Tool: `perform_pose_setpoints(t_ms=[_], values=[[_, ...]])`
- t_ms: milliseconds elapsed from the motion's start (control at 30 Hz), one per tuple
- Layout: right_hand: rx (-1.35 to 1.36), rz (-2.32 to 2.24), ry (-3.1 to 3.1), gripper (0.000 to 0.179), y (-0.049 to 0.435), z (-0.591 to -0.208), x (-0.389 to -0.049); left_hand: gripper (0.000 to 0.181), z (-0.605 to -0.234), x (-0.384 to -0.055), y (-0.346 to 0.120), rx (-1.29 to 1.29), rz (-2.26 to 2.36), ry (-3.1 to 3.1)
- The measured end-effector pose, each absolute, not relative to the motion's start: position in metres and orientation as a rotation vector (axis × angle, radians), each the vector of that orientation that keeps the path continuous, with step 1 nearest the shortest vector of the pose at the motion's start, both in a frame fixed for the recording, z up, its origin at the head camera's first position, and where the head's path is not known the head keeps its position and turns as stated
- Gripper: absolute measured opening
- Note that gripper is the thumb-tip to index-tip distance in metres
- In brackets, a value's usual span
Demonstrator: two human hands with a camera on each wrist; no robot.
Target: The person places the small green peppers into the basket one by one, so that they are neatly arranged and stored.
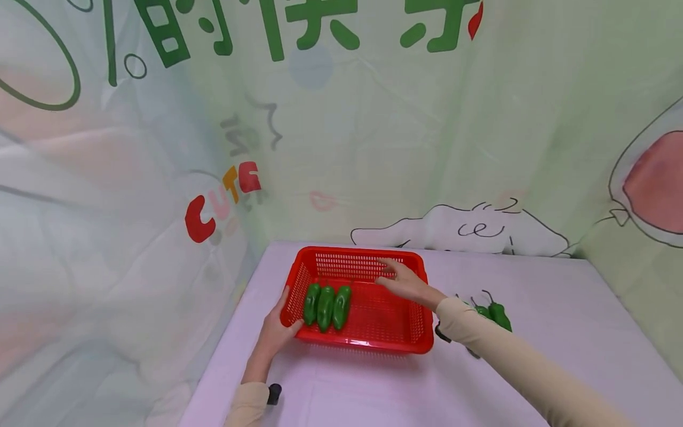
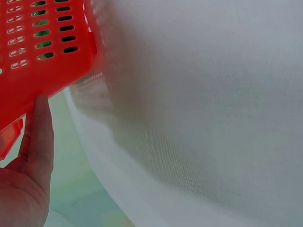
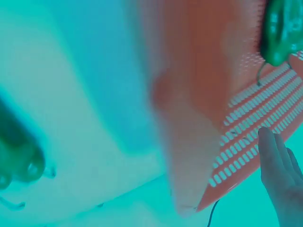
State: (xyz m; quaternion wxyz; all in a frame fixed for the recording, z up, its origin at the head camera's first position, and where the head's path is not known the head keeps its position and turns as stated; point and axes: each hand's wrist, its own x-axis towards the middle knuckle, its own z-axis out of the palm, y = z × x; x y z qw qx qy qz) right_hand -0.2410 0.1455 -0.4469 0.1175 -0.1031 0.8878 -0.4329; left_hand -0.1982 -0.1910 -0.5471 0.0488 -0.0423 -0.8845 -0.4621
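A red plastic basket [image 1: 368, 344] with slotted walls stands on the table. Three long green peppers [image 1: 326, 308] lie side by side in its left part. With thumb and fingers spread about the front left corner, my left hand [image 1: 277, 332] holds the basket; the left wrist view shows the thumb against the outer wall. Over the basket's right part, near the back wall, hovers my right hand [image 1: 402, 281], its fingers extended and holding nothing. More green peppers [image 1: 500, 315] lie on the table right of the basket, partly hidden by my right forearm.
The table has a pale lilac cover [image 1: 352, 397]. Behind and at the left hangs a printed curtain [image 1: 373, 148] with green characters and drawings. A dark band [image 1: 274, 394] sits at my left wrist.
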Motion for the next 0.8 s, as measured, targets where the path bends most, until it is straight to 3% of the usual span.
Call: perform_pose_setpoints(t_ms=[333, 800], values=[[-0.433, -1.123, 2.693, 0.065, 0.171, -0.437, -0.232, 0.086, -0.546, -0.198, -0.192, -0.136, -1.421, -2.7], [-0.347, -1.079, 2.776, 0.066, 0.216, -0.428, -0.226, 0.087, -0.544, -0.196, -0.189, -0.14, -1.418, -2.698]])
